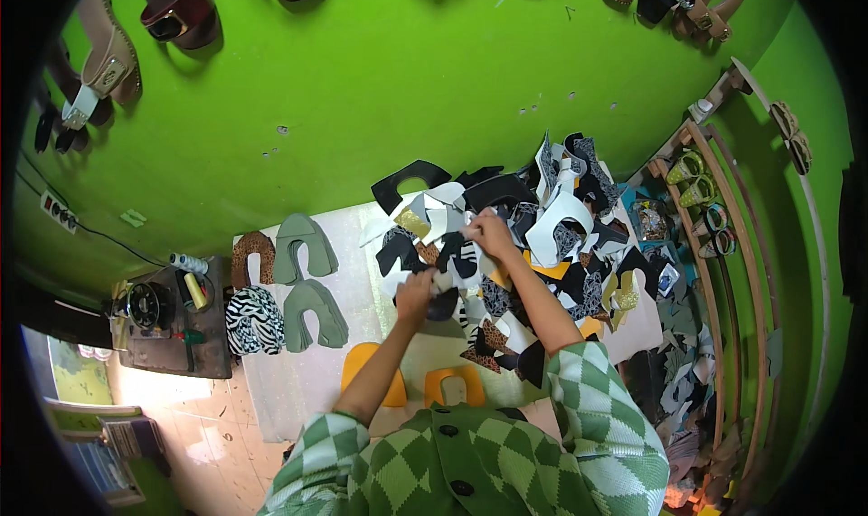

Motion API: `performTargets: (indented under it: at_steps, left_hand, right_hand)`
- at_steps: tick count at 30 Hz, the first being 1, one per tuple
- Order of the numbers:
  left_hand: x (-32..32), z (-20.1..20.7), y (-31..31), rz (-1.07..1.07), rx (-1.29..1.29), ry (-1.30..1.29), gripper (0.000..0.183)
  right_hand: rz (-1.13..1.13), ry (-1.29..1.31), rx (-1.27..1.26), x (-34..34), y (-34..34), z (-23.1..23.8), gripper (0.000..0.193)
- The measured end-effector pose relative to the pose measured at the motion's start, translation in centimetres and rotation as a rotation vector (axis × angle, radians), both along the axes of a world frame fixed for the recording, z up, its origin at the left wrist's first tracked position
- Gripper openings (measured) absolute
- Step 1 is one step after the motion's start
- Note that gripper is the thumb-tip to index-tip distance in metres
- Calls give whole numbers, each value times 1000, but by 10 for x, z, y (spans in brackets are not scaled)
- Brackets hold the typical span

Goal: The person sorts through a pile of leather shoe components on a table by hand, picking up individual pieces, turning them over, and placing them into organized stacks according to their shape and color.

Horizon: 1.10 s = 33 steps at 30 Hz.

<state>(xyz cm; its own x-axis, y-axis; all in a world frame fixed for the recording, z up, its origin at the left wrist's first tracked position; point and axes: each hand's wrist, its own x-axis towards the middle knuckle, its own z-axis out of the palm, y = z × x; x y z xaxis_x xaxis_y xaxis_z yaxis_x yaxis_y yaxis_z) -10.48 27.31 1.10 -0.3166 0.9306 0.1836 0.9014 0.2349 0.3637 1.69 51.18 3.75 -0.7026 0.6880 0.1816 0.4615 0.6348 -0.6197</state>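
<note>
A heap of cut shoe-upper pieces (561, 229) in black, white, grey, animal print and gold covers the right half of the pale table. My left hand (415, 297) is at the heap's left side, fingers closed and slightly blurred. A dark rounded piece (441, 306) is right beside it; whether that hand grips it is unclear. Farther forward and to the right, my right hand (491, 234) has its fingers pinched together over the pieces. What lies between those fingers is hidden. Left of the heap are stacks of grey-green U-shaped pieces (316, 317).
Leopard (253, 261) and zebra-print (254, 321) stacks lie at the left table edge, yellow-orange pieces (373, 374) near my body. A sewing machine (149, 305) stands farther left. A wooden rack (723, 272) with sandals and scraps is on the right; shoes hang along the green wall (380, 82).
</note>
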Motion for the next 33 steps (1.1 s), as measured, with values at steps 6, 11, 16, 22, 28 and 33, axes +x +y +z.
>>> performTargets:
  at_steps: [6,11,16,22,28,33]
  left_hand:
    - [4,64,40,70,443,-128,38]
    - [27,26,11,25,163,-998,40]
    - [78,33,-45,126,-272,-1533,49]
    - [76,-2,-113,175,-336,-1529,25]
    - [72,-24,-149,215,-243,-1517,29]
    - [71,-17,-153,146,-139,-1448,25]
  right_hand:
    - [-30,366,132,72,-32,80,16]
    - [49,143,347,90,-118,90,14]
    - [2,179,303,113,-196,31,10]
    - [109,126,124,122,-265,10,15]
    - [203,156,-79,133,-271,17,18]
    - [95,172,-572,135,-264,3,20]
